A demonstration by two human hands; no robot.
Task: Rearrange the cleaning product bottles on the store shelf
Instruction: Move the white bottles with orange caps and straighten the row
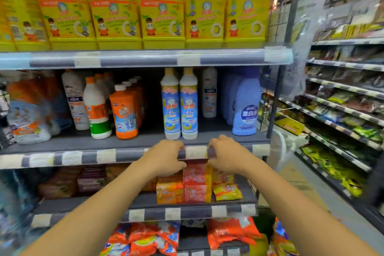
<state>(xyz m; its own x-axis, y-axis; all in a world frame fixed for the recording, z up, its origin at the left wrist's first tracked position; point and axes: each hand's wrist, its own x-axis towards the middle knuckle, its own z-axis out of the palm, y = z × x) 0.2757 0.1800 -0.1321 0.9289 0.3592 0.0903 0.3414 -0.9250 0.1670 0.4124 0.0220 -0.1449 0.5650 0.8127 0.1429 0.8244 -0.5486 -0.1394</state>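
Two tall white-and-blue bottles with yellow caps (179,106) stand side by side on the middle shelf (145,141), just behind my hands. My left hand (166,157) and my right hand (225,155) both grip the front rail (196,151) of that shelf, fingers curled over its top, a price tag's width apart. Neither hand touches a bottle. To the right stand light blue bottles (246,108), with a white bottle (209,93) further back. To the left are an orange bottle (124,111) and a white bottle with a green base (97,110).
Large yellow jugs (160,10) fill the top shelf. Soft refill bags (31,110) sit at the middle shelf's left. Packets of soap (195,181) lie on the shelf below my hands. An aisle and another shelving unit (342,100) run to the right.
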